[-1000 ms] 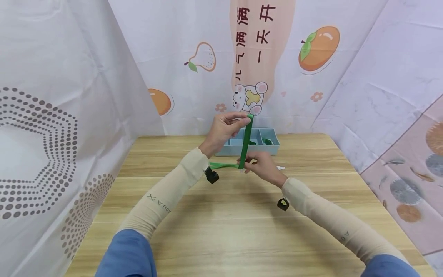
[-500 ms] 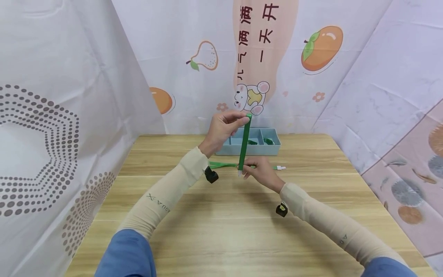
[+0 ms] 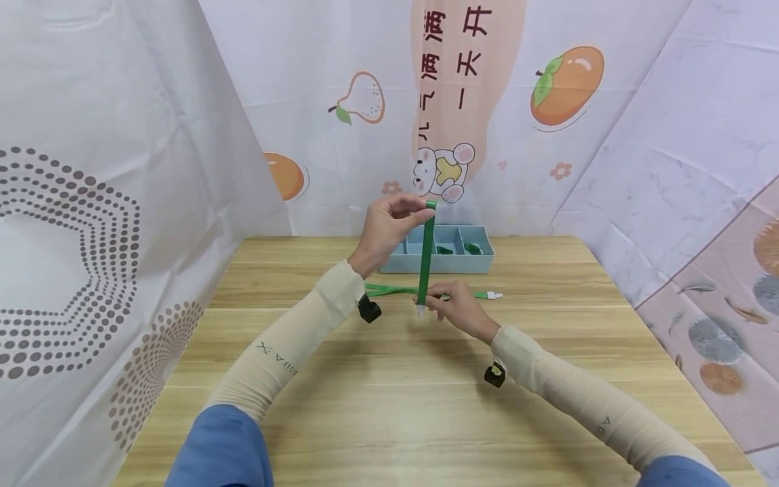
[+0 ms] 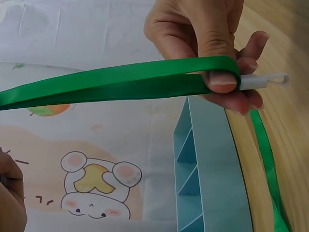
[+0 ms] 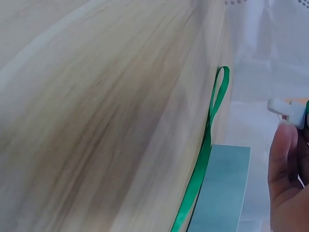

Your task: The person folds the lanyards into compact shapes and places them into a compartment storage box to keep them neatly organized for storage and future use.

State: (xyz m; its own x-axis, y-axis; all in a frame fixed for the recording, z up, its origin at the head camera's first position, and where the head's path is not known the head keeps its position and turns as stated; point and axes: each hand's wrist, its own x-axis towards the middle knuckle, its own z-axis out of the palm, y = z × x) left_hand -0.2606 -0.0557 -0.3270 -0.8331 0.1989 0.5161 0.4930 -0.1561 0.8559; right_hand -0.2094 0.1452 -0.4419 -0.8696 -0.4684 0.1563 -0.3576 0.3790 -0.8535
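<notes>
A green lanyard [image 3: 427, 250] hangs stretched upright between both hands in the head view. My left hand [image 3: 389, 226] pinches its upper fold between thumb and fingers. Lower down, my right hand [image 3: 458, 306] pinches the other end just above the white plastic clip [image 4: 256, 81]. In the left wrist view the green band loops over the right thumb, and a small part of the left hand [image 4: 10, 195] shows at the left edge. A second green lanyard [image 3: 389, 290] lies across the table behind, its white clip [image 3: 494, 295] to the right of the right hand.
At the table's back stands a blue divided box [image 3: 435, 264] with dark green pieces [image 3: 473, 249] in its right compartments. The wooden table [image 3: 389, 406] reaches toward me, and printed cloth [image 3: 487, 122] hangs behind it.
My right hand has slid a little down to the lanyard's lower end, and the white clip now shows below it. The left hand has shifted slightly left, and the band hangs straighter.
</notes>
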